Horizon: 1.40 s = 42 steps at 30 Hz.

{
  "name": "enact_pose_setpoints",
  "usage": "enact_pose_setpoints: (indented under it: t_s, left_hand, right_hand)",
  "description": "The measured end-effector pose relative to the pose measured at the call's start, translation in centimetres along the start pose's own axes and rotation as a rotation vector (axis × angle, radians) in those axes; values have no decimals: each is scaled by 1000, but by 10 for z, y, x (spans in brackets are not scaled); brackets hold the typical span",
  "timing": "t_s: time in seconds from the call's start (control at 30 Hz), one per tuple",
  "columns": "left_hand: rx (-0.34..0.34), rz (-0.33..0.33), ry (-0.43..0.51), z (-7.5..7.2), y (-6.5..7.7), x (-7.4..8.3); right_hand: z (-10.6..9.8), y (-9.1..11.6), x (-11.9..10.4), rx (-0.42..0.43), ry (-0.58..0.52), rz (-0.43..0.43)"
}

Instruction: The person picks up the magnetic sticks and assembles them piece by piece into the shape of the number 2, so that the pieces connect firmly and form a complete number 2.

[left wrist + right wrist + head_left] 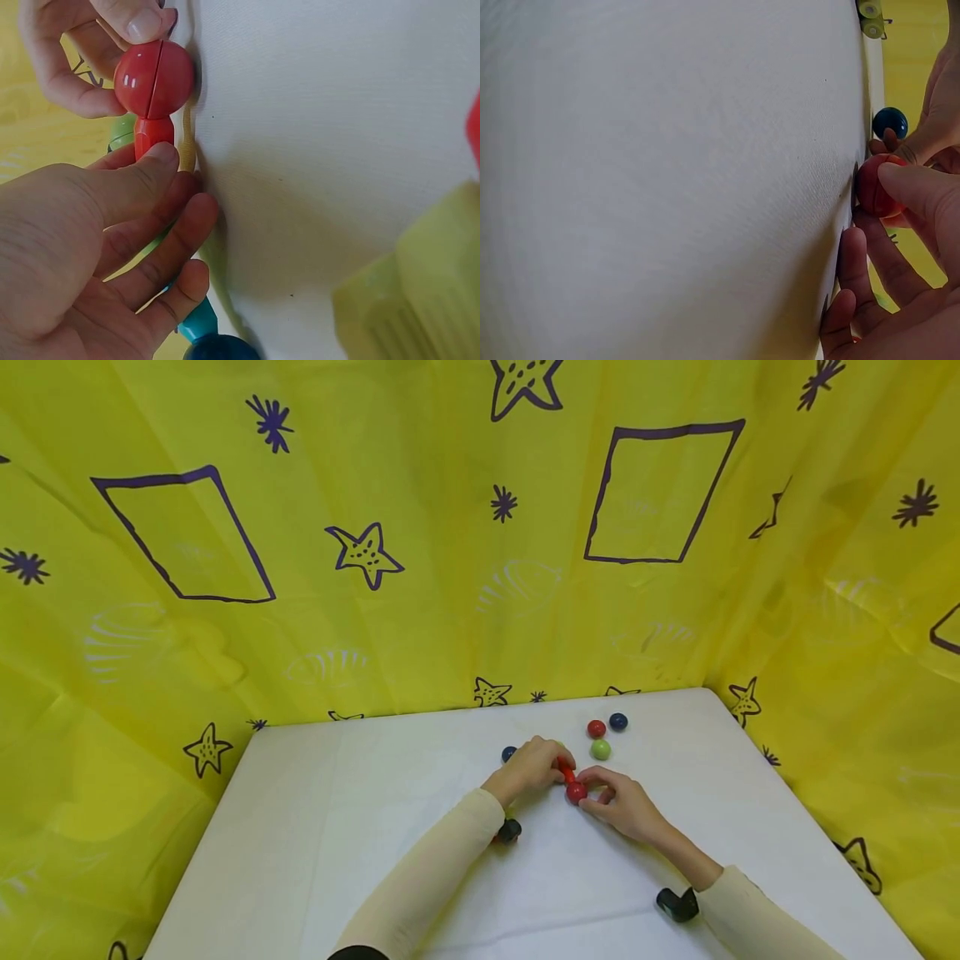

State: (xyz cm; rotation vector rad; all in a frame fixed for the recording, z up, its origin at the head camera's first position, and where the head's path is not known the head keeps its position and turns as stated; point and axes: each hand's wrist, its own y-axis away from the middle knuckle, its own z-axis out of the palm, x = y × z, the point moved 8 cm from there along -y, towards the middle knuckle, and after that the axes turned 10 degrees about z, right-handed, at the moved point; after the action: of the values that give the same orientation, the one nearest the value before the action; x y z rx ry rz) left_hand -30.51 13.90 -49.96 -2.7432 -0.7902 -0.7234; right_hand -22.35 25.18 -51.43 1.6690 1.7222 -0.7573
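A glossy red ball [576,792] with a seam round it sits at the end of a short red stick [567,772], just over the white table. My left hand [532,768] pinches the stick between thumb and index finger, its other fingers loosely bent in the left wrist view. From the right, my right hand [628,810] holds the ball between thumb and fingers. In the left wrist view the ball [154,79] meets the stick [154,135]; how deep the stick goes in is hidden.
Behind the hands lie a red ball [596,729], a green ball [601,749] and a dark blue ball [618,722]. Another blue ball [508,753] is partly behind my left hand. Yellow-green pieces [412,277] appear near my left wrist. A yellow curtain [435,635] hangs around the table.
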Motion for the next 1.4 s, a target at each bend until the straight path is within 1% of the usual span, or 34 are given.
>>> enact_pose_setpoints:
  t_s: [0.2,0.33,0.5,0.63,0.7,0.8,0.9,1.0,1.13,1.27,1.4]
  left_hand:
    - [17,0,18,0,2,0]
    - [16,14,55,-3,7,-1]
    - [16,68,69,-17,18,-5]
    - [18,101,91,-30,32,-11]
    - [8,94,124,-34,42,-15]
    - [-18,55,182,-36,58,-24]
    - [-49,12,220,-34,73,-33]
    - [-68,-8,232,-31,85,-39]
    - [-86,-17,238,-29,94,-44]
    - [-104,-28,247,-26,101,-47]
    - [-105,-30,258,-23,106,-49]
  right_hand:
    - [0,0,-1,3,13,-1]
    - [0,-1,-2,-9,17,0]
    - [0,-3,-3,-37,13,4]
    - [-2,-4,-3,-53,11,10]
    - [-2,-5,-3,-58,9,14]
    - [0,-5,-3,-67,11,19]
    - [1,-5,-2,-66,19,20]
    - [2,-6,-1,-60,23,21]
    - [3,-8,-1,-54,27,20]
    - [3,-12,-2,-51,33,14]
    - [4,-15,-2,-56,32,10]
